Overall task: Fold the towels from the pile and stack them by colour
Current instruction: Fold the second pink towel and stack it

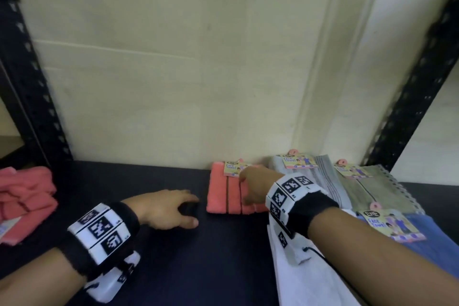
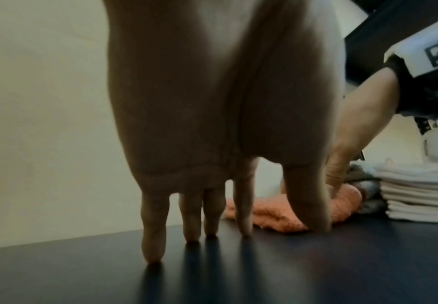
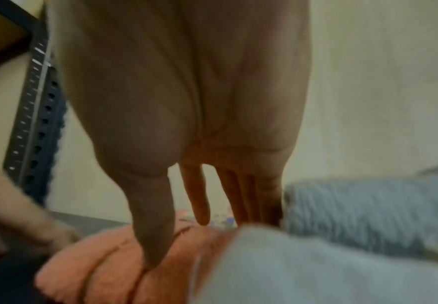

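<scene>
My right hand: my right hand (image 1: 250, 185) lay on the folded pink towel (image 1: 228, 194), at about one o'clock from me. The fingers were nearly straight and only pressed on the cloth; they grasped nothing. I judge I was flattening the fold so that it kept its shape.

My left hand: my left hand (image 1: 166, 208) rested at about eleven o'clock, just beside the left edge of the pink towel. The fingertips (image 2: 153, 246) stood on the dark surface, the fingers spread and relaxed, holding nothing. I think it was waiting there to steady the towel or to reach for the next one.

Pink towel: it lay flat near the back wall, with its paper label (image 1: 232, 169) at the far end. It seemed to begin the pink stack.

Other stacks: a grey towel (image 1: 320, 176) and a beige towel (image 1: 367, 186) lay in a row at two o'clock, and a blue towel (image 1: 422, 236) at three o'clock, each colour apart. A white towel (image 1: 298, 281) was under my right forearm.

Pile: the unfolded pink towels (image 1: 27, 196) waited at nine o'clock, well apart from the folded ones, so the two groups did not mix.

Surface: a dark, smooth shelf board (image 1: 173, 268); it reflected my fingers a little.

Room: a pale wall (image 1: 173, 69) behind, and black perforated uprights (image 1: 27, 82) at both sides.
</scene>
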